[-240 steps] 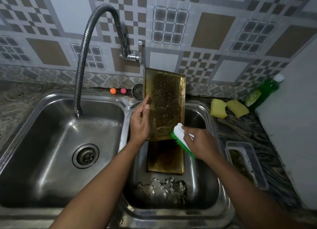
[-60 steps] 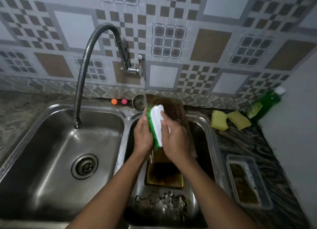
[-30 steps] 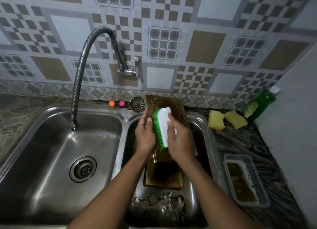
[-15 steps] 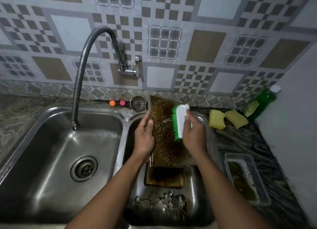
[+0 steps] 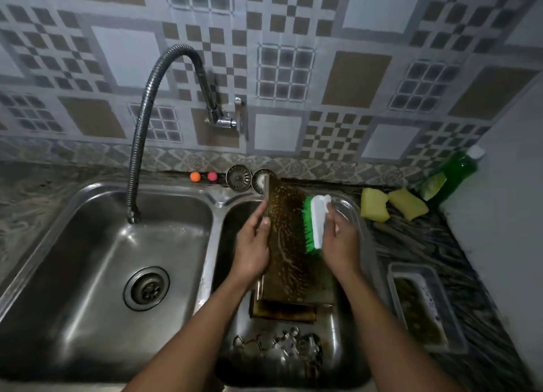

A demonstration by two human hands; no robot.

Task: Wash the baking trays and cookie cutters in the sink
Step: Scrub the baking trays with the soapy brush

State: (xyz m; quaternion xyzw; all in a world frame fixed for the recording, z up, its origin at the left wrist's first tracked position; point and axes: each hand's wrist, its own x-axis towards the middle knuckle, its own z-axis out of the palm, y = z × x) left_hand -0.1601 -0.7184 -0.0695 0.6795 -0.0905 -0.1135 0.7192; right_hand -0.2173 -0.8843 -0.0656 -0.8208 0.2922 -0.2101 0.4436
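Observation:
A brown, sudsy baking tray (image 5: 289,244) leans tilted over the right sink basin (image 5: 349,371). My left hand (image 5: 254,249) holds its left edge with the fingers laid along it. My right hand (image 5: 340,244) grips a white scrub brush with green bristles (image 5: 316,224), bristles against the tray's right side. A second dark tray (image 5: 283,312) lies flat in the basin under the first. Several metal cookie cutters (image 5: 279,343) lie at the basin's near end.
The left sink basin (image 5: 97,274) has a drain and the flexible faucet hose (image 5: 141,133) above it. Two yellow sponges (image 5: 390,205), a green soap bottle (image 5: 449,171) and a clear container (image 5: 423,303) sit on the right counter. Two strainers (image 5: 239,178) lean at the back.
The brush has swept from the tray's left part across to its right side over the last second. My left hand keeps its hold on the tray's left edge.

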